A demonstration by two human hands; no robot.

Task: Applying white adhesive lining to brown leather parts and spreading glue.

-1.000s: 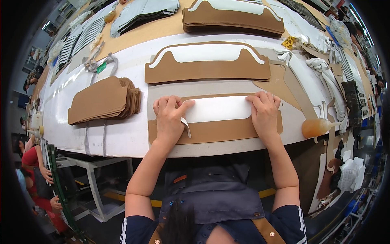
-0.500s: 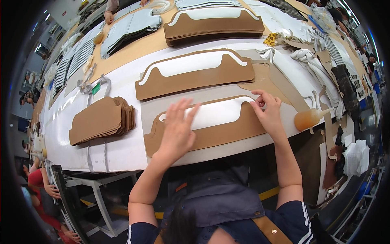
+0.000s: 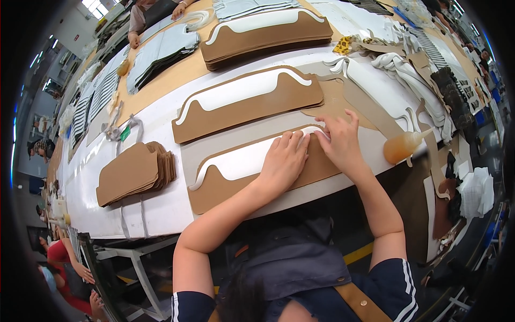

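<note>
A white shaped piece (image 3: 241, 161) with narrow curved ends lies along the upper part of the nearest brown panel (image 3: 214, 196). My left hand (image 3: 284, 161) rests on the right half of the white piece, fingers stretched and close together. At the right end of that piece is my right hand (image 3: 343, 145), its thumb and bent index finger on the narrow tip, which they partly hide. The other fingers stand raised. Behind, a second brown panel (image 3: 252, 112) carries a like white piece (image 3: 236, 98); neither hand touches it.
A stack of brown pieces (image 3: 126, 177) lies at left beside a grey strap (image 3: 122, 129). A bottle of amber liquid (image 3: 399, 148) lies at right, near loose white cutouts (image 3: 370, 88). Farther back are stacked brown panels (image 3: 268, 43) and pale sheets (image 3: 161, 53). Other people work around.
My left hand has come down and to the right onto the white piece, uncovering its left end. My right hand has shifted slightly left along the piece's right end. The view has turned a little.
</note>
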